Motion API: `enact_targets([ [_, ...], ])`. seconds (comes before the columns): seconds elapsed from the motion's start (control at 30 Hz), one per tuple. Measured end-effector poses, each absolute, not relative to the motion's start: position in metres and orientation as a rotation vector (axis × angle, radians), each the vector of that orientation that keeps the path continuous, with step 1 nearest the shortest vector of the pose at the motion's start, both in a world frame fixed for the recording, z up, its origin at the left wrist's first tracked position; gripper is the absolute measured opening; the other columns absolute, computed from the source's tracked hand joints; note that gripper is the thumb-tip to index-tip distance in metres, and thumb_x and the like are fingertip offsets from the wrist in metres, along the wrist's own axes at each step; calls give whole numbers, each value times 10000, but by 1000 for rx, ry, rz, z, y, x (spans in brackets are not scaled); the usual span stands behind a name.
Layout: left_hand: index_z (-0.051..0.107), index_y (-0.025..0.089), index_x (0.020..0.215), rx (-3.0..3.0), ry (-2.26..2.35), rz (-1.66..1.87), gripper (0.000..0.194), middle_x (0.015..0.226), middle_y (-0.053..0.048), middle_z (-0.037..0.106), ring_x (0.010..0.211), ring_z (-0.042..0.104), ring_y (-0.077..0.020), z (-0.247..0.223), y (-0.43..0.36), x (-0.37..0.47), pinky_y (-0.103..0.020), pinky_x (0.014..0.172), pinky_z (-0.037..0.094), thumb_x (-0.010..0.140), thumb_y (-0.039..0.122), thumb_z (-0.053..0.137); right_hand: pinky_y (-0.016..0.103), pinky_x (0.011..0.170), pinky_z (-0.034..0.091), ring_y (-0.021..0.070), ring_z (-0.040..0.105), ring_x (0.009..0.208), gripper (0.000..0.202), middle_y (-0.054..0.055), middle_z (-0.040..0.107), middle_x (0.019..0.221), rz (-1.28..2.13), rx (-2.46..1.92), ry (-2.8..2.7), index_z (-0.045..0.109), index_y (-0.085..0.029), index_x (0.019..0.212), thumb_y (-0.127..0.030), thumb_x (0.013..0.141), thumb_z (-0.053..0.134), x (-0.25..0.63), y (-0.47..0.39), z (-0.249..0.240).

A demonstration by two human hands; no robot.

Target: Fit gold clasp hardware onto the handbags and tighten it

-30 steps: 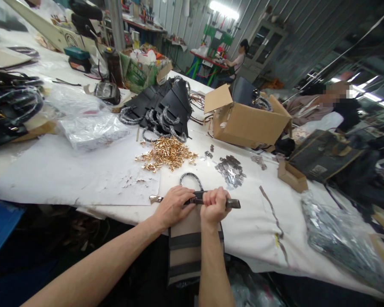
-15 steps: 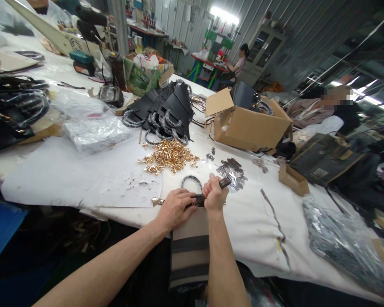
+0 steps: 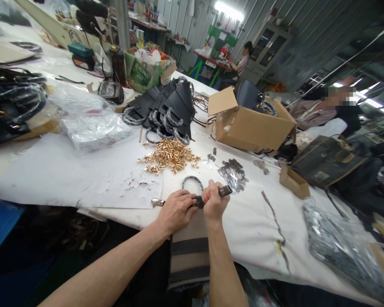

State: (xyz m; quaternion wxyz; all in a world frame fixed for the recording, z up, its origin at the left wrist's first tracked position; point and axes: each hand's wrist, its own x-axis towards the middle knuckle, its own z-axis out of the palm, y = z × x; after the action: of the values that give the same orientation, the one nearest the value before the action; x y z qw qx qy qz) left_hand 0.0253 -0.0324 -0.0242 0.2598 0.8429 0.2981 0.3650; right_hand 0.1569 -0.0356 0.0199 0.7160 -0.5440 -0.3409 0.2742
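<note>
A bag panel with beige and dark bands lies at the table's near edge, its lower part hanging toward me. My left hand holds down its dark top edge, fingers bent and close together. My right hand is wrapped round a dark-handled tool, whose handle sticks out to the right; its working end meets the panel's edge beside my left fingers and is mostly hidden. Beyond my hands a plastic-wrapped round handle stands out from the panel. A dark piece with a shiny end shows left of my left hand.
Gold metal fittings are heaped ahead, with flat silver plates to their right. Behind lie black bag panels with wrapped handles and a cardboard box holding a bag. Plastic-wrapped goods lie right. Two people sit farther back.
The view has shifted slightly. Both hands keep their places on the panel and the tool, with the right hand and tool handle tilted only a little differently.
</note>
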Motion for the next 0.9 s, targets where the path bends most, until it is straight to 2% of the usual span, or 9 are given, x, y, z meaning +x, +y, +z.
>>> enact_targets([
  [0.13,737,201,1049,2273,796,984,131,1204,-67,753,1147,634,-249,-26,-31,24,-441,1046,536,948,240,663,225,417,311,63,334,397,493,-111,313,494,418,-1187,-806,339,-233,609,-388,938,671,148,-50,12],
  [0.3,717,182,1131,2323,730,950,219,1243,-82,739,1182,625,-254,-26,-27,18,-427,1073,528,924,247,686,207,413,241,48,248,387,487,-122,264,493,474,-969,-815,304,-222,619,-297,954,650,151,-59,31],
  [0.4,706,179,1168,2350,714,948,246,1257,-88,732,1189,624,-259,-25,-26,16,-439,1080,527,936,251,664,204,409,231,50,212,384,465,-121,250,492,426,-867,-828,311,-219,625,-300,970,612,152,-60,40],
  [0.6,712,186,1117,2339,695,979,192,1212,-80,744,1152,644,-248,-22,-27,18,-430,1070,533,949,208,623,221,414,247,54,261,389,502,-118,283,482,489,-1068,-756,298,-231,615,-322,916,689,141,-54,20],
  [0.77,701,178,1158,2345,731,969,225,1219,-90,742,1157,641,-259,-21,-27,17,-438,1052,542,953,231,624,225,424,249,56,241,396,491,-122,265,496,459,-1006,-747,300,-234,632,-315,920,689,144,-54,25],
  [0.9,701,184,1134,2349,722,945,199,1203,-79,746,1148,640,-246,-21,-27,18,-422,1064,530,961,228,614,236,434,279,66,294,403,484,-110,306,496,465,-1081,-788,326,-233,617,-353,939,665,147,-50,18],
])
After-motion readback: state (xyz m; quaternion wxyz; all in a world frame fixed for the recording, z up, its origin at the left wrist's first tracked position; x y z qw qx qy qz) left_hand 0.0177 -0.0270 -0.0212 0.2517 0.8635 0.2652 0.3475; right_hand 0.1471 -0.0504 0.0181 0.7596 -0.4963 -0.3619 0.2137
